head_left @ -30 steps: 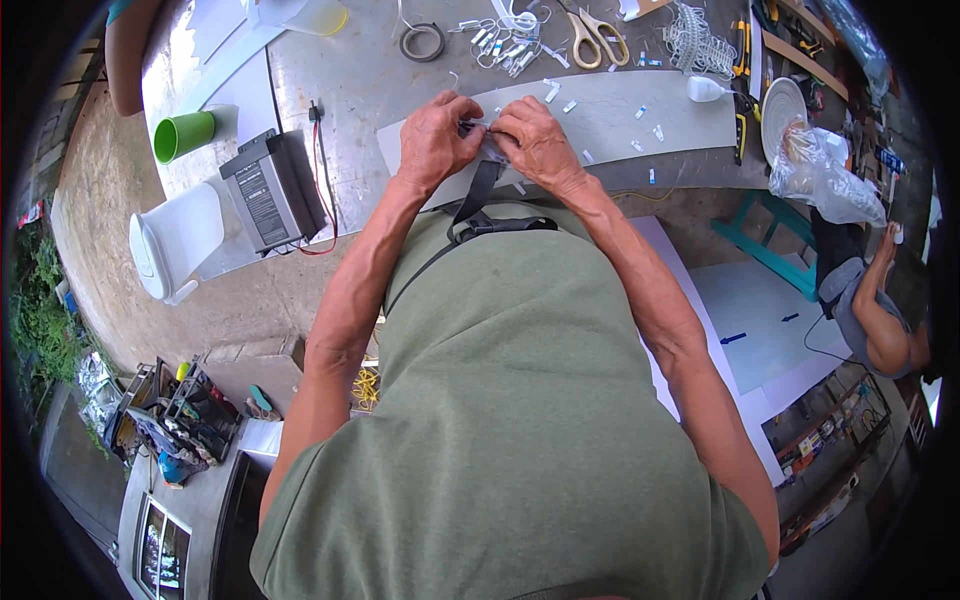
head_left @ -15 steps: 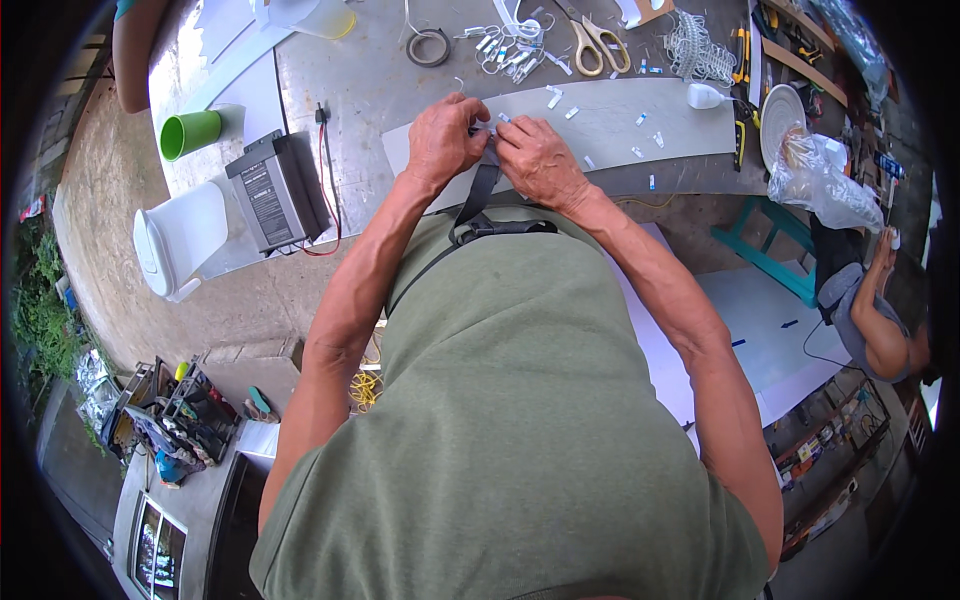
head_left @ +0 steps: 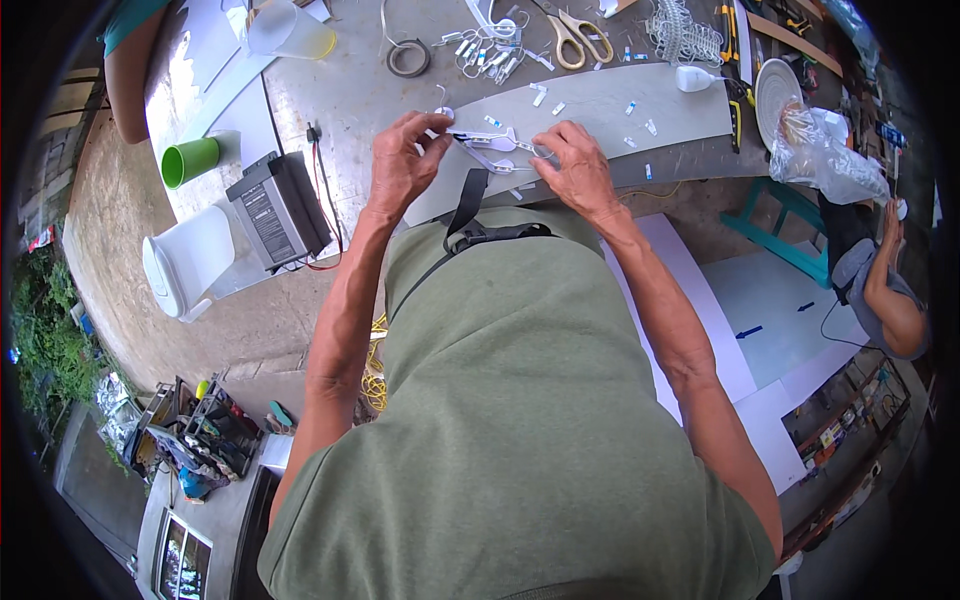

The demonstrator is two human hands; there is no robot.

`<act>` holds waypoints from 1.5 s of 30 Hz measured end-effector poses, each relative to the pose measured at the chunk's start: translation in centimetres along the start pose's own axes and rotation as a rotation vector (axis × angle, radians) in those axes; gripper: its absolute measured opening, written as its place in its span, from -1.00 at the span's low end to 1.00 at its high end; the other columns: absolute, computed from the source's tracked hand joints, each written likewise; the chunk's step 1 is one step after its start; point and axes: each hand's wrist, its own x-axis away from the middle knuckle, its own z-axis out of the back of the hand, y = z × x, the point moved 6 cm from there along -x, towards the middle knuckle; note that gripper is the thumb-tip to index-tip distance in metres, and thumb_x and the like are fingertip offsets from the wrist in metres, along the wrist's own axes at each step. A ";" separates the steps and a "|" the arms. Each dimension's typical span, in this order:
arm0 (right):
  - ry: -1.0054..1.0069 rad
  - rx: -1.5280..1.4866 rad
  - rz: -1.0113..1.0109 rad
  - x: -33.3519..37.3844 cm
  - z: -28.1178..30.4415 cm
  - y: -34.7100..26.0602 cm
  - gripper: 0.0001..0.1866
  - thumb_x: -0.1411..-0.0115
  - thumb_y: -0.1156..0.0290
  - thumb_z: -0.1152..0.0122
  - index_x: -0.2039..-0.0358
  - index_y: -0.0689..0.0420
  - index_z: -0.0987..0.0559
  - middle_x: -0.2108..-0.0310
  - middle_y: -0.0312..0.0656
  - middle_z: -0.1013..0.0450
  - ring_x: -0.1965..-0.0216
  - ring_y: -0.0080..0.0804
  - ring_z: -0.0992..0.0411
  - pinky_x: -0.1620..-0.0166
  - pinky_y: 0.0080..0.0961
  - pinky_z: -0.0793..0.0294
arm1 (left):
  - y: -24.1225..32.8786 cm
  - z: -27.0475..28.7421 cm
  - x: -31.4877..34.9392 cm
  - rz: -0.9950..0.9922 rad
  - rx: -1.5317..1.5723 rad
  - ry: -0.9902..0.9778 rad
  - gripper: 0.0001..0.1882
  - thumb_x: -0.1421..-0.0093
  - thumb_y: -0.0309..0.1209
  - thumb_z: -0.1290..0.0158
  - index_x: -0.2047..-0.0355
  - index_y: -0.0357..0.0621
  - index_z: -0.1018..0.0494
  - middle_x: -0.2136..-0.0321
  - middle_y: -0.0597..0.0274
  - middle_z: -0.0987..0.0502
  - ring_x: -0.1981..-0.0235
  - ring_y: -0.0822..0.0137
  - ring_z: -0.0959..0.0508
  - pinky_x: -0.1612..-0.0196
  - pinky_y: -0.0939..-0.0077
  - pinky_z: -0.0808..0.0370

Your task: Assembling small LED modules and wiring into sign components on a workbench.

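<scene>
Over the near edge of the table, both my hands hold a white wired piece [head_left: 497, 141] with small flat tabs and thin strands between them. My left hand [head_left: 403, 167] pinches its left end, beside a small round white part. On the other side, my right hand [head_left: 579, 172] has thumb and fingers closed on the thin looped end; the exact grip is partly hidden. Beneath lies a long grey curved sheet [head_left: 600, 103], with several small white-and-blue pieces [head_left: 540, 96] scattered on it. A heap of similar white wired pieces [head_left: 490, 52] lies farther back.
Scissors [head_left: 570, 38] and a dark tape roll [head_left: 408, 58] lie behind the hands. A green cup [head_left: 189, 162] and a black box with leads [head_left: 278, 212] stand left. At right are a white squeeze bottle [head_left: 697, 78], plastic bag [head_left: 825, 165] and teal stool [head_left: 775, 232]. Another person [head_left: 885, 285] is far right.
My hands have moved apart, the left going left and the right going right. The white wired piece, mostly hidden in my fingers before, now shows stretched between them.
</scene>
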 end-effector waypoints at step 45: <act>-0.065 -0.974 -0.469 -3.0 -2.4 1.6 -0.77 -0.27 0.37 -0.38 0.14 0.25 -0.68 0.42 -0.34 -0.56 0.45 -0.66 -0.44 0.40 -0.67 -0.41 | 2.3 -5.2 -1.7 -0.061 -0.159 -0.160 -0.76 -0.13 -0.36 -0.31 0.18 -0.13 -0.70 0.34 0.10 -0.72 0.43 0.26 -0.66 0.31 0.38 -0.55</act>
